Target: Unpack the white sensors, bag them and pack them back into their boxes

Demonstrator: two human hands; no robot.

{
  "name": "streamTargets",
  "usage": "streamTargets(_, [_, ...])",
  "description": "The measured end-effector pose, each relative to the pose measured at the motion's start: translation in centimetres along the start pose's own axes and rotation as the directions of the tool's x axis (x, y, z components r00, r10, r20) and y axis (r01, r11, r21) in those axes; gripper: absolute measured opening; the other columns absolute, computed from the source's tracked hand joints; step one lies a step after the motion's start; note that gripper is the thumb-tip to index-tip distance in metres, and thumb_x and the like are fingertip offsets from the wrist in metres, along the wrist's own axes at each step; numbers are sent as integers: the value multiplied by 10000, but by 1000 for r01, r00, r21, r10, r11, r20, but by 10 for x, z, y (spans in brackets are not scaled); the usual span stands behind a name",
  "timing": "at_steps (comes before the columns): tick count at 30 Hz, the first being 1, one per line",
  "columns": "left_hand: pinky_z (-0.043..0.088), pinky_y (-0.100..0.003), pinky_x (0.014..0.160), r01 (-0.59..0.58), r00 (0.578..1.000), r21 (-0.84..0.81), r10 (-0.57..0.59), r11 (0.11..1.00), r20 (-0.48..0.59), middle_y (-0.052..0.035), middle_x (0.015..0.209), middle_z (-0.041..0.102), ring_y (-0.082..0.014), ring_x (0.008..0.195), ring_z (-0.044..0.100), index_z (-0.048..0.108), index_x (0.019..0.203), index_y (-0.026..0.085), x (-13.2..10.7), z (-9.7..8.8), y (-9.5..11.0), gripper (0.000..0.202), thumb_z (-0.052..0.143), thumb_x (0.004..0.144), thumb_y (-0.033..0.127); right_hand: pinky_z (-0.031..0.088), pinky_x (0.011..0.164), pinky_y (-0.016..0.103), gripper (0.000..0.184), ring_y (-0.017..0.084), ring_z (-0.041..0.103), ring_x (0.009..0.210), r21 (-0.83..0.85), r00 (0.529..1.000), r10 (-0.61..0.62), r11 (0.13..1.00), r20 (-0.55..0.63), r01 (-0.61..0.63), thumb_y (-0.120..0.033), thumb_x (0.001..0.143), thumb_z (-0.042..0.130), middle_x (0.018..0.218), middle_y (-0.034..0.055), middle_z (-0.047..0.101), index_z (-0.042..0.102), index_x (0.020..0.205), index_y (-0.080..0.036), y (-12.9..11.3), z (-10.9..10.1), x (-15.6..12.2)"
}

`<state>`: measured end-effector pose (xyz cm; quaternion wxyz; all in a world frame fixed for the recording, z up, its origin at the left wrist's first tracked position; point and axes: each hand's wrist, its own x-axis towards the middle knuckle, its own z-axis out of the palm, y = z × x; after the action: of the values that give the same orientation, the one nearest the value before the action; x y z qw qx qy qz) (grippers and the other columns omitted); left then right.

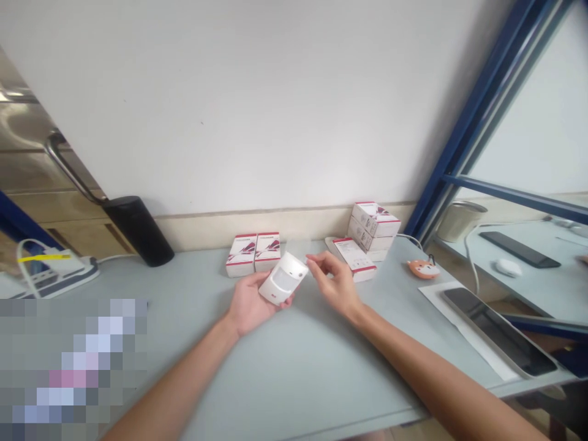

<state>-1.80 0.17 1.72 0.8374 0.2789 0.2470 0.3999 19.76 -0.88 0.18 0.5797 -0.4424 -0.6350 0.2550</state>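
Observation:
My left hand (250, 301) lies palm up over the grey table (294, 367) and holds a small white sensor unit (283, 278) with a pale window on its front. My right hand (334, 278) is just to the right of the unit, with thumb and forefinger pinched together near its top corner. What the pinch holds, if anything, is too small to make out. Both forearms reach in from the bottom of the view.
White-and-red boxes stand by the wall: two side by side (253, 252), a stack (374, 225), and one flat (356, 258). A black cylinder (138, 229) leans at the left. An orange fox-shaped item (422, 268), a dark tablet (498, 327) and a blue frame (468, 122) are at the right.

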Motion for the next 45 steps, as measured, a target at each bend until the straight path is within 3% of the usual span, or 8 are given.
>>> streamTargets(6, [471,-361,642,-13,1000,-6,13,1000,-28,-208,1018,726,-301,818,680,695,1149,73,1,1,-2,322,580,899,241,449,637,298,309,165,527,644,-82,1000,-19,996,13,20,-480,997,592,726,0,634,754,1036,-220,2,-2,1])
streamTargets(13, [527,-391,675,-134,988,-109,125,985,-87,-233,1031,744,-303,801,688,705,1118,103,4,5,3,326,586,866,272,496,661,319,506,165,573,635,-352,971,-137,914,197,200,-403,1053,470,949,28,725,510,1549,-311,-4,-16,12])
streamTargets(24, [564,-357,661,-339,927,-196,291,920,-237,-188,964,752,-272,765,696,678,1197,92,3,3,15,383,567,868,254,523,1009,489,313,325,613,1218,-739,926,-186,560,327,374,-305,987,646,1321,130,660,695,1293,-259,21,-1,11])
streamTargets(28, [567,-360,652,-326,938,-187,292,927,-186,-195,1009,755,-269,761,694,668,1247,88,3,4,17,427,546,883,276,516,1020,462,194,292,623,1210,-745,918,-196,538,344,394,-205,1006,579,1252,106,689,761,1050,-256,22,3,13])
streamTargets(34, [569,-364,659,-320,941,-171,293,932,-167,-205,1044,750,-266,756,693,674,1238,75,2,7,16,421,545,890,274,491,1081,515,260,334,572,1311,-735,907,-215,532,363,420,-254,962,664,1359,134,662,742,1209,-244,24,4,14])
streamTargets(37, [571,-362,658,-321,941,-164,294,933,-169,-208,1050,747,-269,766,698,679,1236,73,2,6,16,422,542,891,273,459,1119,524,186,330,568,1334,-706,911,-239,575,337,413,-193,979,600,1319,130,692,772,1037,-232,23,2,17])
streamTargets(40, [570,-356,650,-335,936,-154,310,930,-165,-198,1028,753,-271,771,703,693,1212,88,2,4,17,405,561,876,271,488,1077,495,190,294,641,1217,-579,957,-260,764,128,285,-265,1016,548,1235,122,724,734,1037,-233,15,-8,23])
streamTargets(45, [566,-358,644,-336,929,-92,313,937,-199,-204,1069,757,-271,770,711,686,1212,103,4,2,15,393,578,872,266,597,843,396,317,231,735,933,57,948,88,996,-306,-74,-532,971,589,1008,82,772,630,1032,-223,2,-34,39])
